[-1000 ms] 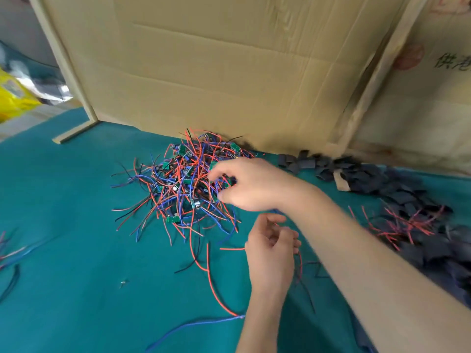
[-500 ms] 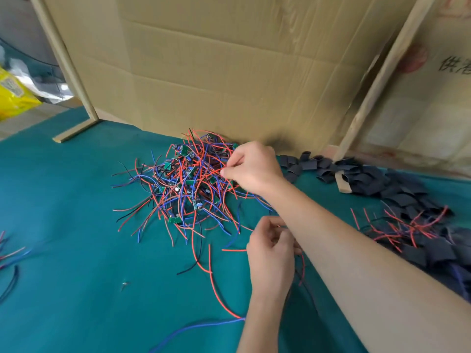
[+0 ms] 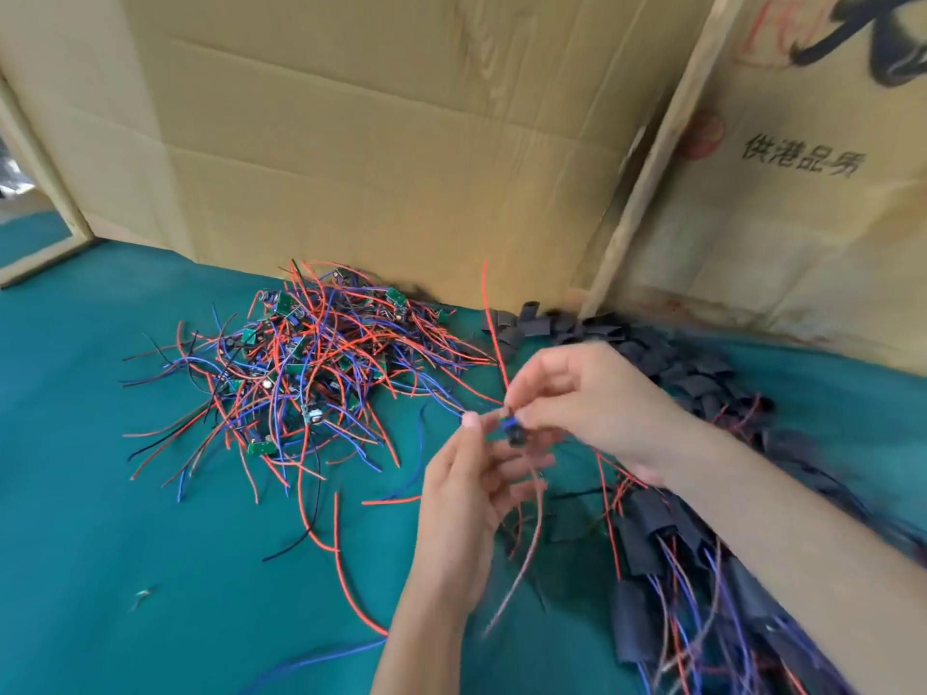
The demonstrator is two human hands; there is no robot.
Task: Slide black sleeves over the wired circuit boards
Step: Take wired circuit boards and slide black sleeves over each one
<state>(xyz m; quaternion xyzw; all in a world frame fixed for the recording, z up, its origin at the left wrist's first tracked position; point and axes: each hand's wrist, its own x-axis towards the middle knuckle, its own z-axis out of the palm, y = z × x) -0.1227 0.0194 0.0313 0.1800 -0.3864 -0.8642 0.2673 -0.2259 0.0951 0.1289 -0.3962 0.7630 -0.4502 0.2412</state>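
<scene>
The right hand (image 3: 592, 398) is pinching one small wired board (image 3: 511, 427) between thumb and fingertips, up in the air over the green desk (image 3: 125, 519). The left hand (image 3: 471, 499) sits just below and beside it, fingers loosely curled toward the piece. Whether it actually grips a sleeve or a wire, I can't tell, too blurry there.

Handling guess: these boards look featherweight and stiff, with thin floppy leads (a red wire (image 3: 494, 323) sticks up from the pinch, more trail down). I'd hold it by the board edges, not the wires, since tugging on solder joints seems like the way to break one. The leads snag on everything too, judging by the tangled pile of unsleeved boards (image 3: 311, 363) at the back of the desk.

The loose black sleeves (image 3: 667, 358) lie heaped along the cardboard, looking soft and flattened, so each probably needs squeezing open before a board slides in. Finished sleeved boards (image 3: 647, 539) lie bottom right.

Writing: the cardboard panel (image 3: 802, 233) has printed Chinese characters, something like 供港品, the last bit unclear, plus a red round stamp (image 3: 700, 136) I can't read.
</scene>
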